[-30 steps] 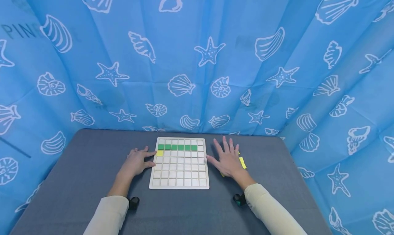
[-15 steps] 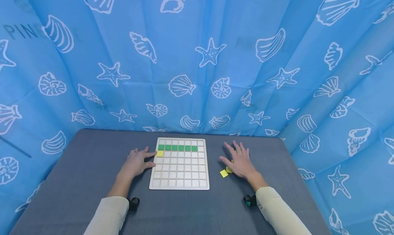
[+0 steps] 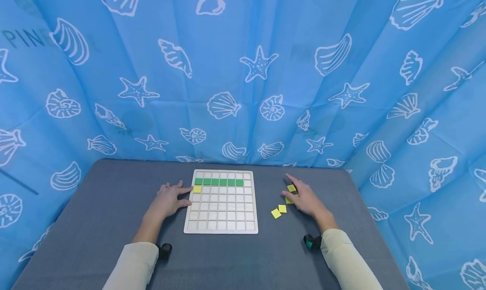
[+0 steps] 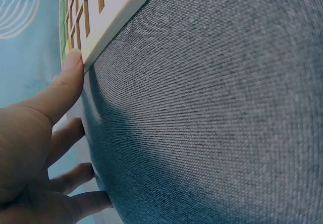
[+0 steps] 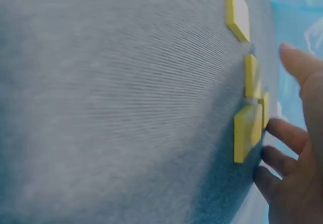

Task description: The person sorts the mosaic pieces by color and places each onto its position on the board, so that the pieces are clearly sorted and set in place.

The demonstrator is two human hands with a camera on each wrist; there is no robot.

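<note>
A white gridded board (image 3: 231, 215) lies flat on the table, with a row of several green tiles (image 3: 223, 182) near its far side. One yellow tile (image 3: 197, 189) fills the leftmost cell of the row below. My left hand (image 3: 169, 200) rests at the board's left edge, thumb and index finger spread and touching it. Over several loose yellow tiles (image 3: 282, 208) to the right of the board hovers my right hand (image 3: 308, 202), which partly covers some. In the right wrist view, its thumb stands apart from the fingers, close beside a yellow tile (image 5: 245, 135), holding nothing.
The grey cloth-covered table (image 3: 228, 264) reaches back to a blue curtain (image 3: 243, 125) with white shell and starfish prints. That curtain also hangs along both sides. A dark wrist strap (image 3: 165, 250) sits on the left forearm, another strap (image 3: 312, 241) on the right.
My right hand has moved from beside the board rightward over the loose yellow tiles, uncovering two of them. The left hand and the board have stayed still.
</note>
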